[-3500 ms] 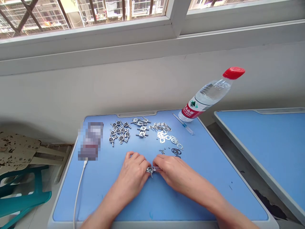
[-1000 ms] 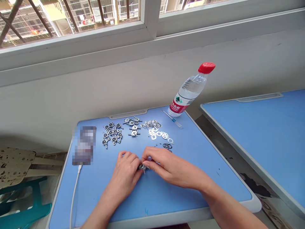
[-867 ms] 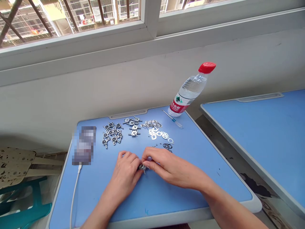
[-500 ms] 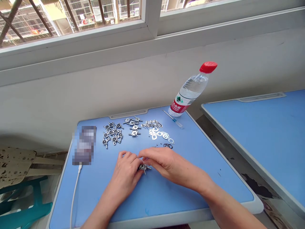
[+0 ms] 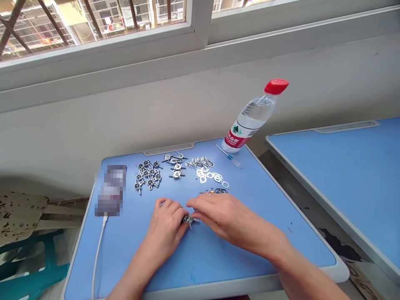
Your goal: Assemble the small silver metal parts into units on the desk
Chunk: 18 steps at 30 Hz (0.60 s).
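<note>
My left hand (image 5: 167,223) is closed on a small metal fitting (image 5: 188,219) with short stubs and a thin pin, low over the blue table. Just to its right, my right hand (image 5: 215,212) reaches over with thumb and index finger close together beside the fitting. Whatever sits between those fingertips is mostly hidden by the hand. Beyond my right hand lie black rings (image 5: 221,191), partly covered, and flat oval metal gaskets (image 5: 215,177).
Several round-bodied metal fittings (image 5: 146,173) lie at the left, with assembled ones (image 5: 177,174) beside them. Small lever-like metal parts (image 5: 200,161), a blue-collared screwdriver (image 5: 229,157) and a water bottle (image 5: 246,123) are behind. A phone (image 5: 111,189) trails a white cable (image 5: 99,250).
My right hand has shifted slightly right, its fingertips drawing back from my left hand and showing more of the fitting. My left hand stays in place.
</note>
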Available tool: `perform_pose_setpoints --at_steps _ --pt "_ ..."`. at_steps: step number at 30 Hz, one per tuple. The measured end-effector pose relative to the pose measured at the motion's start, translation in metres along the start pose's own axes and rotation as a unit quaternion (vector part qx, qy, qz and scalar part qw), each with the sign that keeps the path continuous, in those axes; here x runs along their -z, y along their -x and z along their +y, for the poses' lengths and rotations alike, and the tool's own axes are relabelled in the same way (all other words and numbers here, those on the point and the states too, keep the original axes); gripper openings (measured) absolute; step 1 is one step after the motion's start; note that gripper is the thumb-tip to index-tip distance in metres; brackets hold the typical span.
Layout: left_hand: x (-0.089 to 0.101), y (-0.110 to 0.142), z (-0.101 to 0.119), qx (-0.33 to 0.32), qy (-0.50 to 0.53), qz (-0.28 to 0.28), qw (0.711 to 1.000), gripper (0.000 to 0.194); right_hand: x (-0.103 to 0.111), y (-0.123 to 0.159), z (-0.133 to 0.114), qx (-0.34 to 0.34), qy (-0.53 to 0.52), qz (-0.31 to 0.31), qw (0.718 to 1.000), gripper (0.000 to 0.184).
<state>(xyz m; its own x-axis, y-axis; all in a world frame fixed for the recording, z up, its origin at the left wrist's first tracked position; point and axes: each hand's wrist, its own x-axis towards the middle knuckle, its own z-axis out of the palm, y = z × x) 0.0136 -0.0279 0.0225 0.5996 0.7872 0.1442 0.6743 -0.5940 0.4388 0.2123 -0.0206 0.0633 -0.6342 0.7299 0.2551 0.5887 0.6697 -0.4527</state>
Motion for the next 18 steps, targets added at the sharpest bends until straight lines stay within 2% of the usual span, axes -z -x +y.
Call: perform_pose_setpoints --at_steps 4,7,14,18 --pt "0.0002 0.0008 0.0004 0.002 0.007 -0.003 1.000 0.011 0.0036 0.0019 -0.0032 -0.020 0.008 -0.033 0.999 0.028" --pt "-0.0002 0.0010 0.0000 0.004 0.008 0.000 1.000 0.014 0.0058 0.0038 -0.0046 -0.010 -0.013 -0.049 0.999 0.031" --pt "0.0008 -0.0006 0.0011 0.009 0.004 -0.006 1.000 0.013 -0.0008 -0.0036 -0.0054 0.025 0.051 0.020 0.998 0.032" --pt "0.0010 -0.0007 0.0009 0.007 0.003 -0.005 1.000 0.013 0.0024 -0.0018 -0.0060 0.015 0.028 -0.009 0.999 0.034"
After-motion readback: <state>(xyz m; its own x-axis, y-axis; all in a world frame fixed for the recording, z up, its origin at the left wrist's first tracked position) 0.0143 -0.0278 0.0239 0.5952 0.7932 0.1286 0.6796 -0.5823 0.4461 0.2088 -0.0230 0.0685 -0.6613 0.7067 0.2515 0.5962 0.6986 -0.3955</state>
